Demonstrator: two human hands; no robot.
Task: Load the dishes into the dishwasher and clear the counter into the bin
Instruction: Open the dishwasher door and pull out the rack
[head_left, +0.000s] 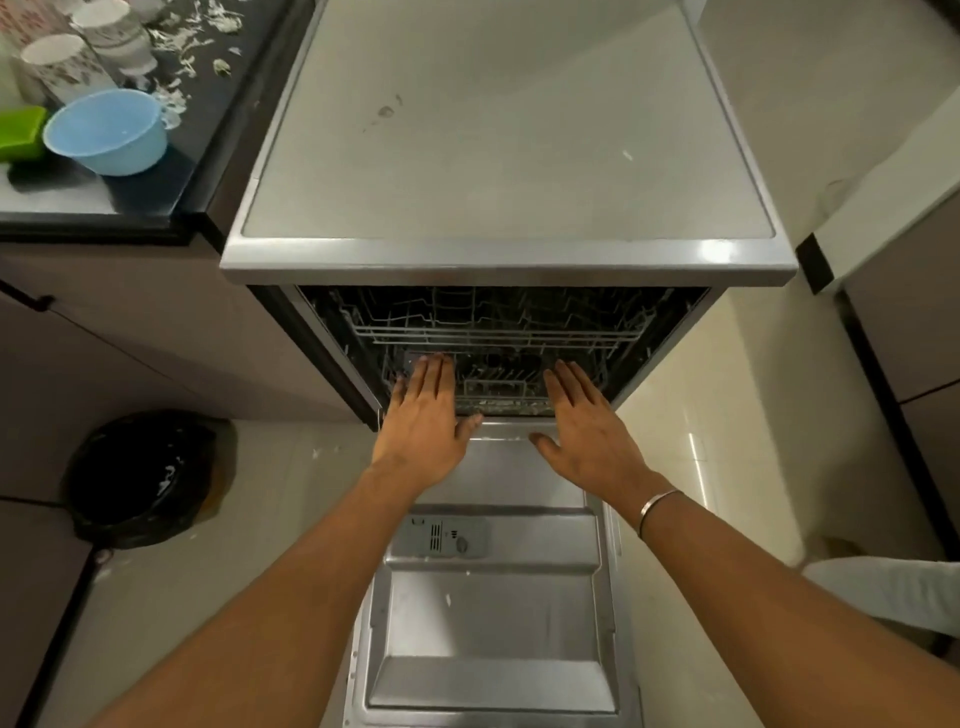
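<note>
One dishwasher (509, 156) at centre, door (493, 613) dropped flat on near side; counter (104, 202) far left; lower rack (498, 387) inside; bin (140, 478) on floor, left; blue bowl (106, 132) and cups (57, 67) on that counter. Left hand (423, 415) and right hand (587, 431) flat at rack front, fingers (431, 371) straight, gripping nothing. Likely risk: uneven pull skewing rack, jamming it.

Home kitchen | open dishwasher (498, 364) with wire racks | dark bench (156, 197) bearing cups (57, 62), bowl (109, 130) | lined bin (140, 478)
</note>
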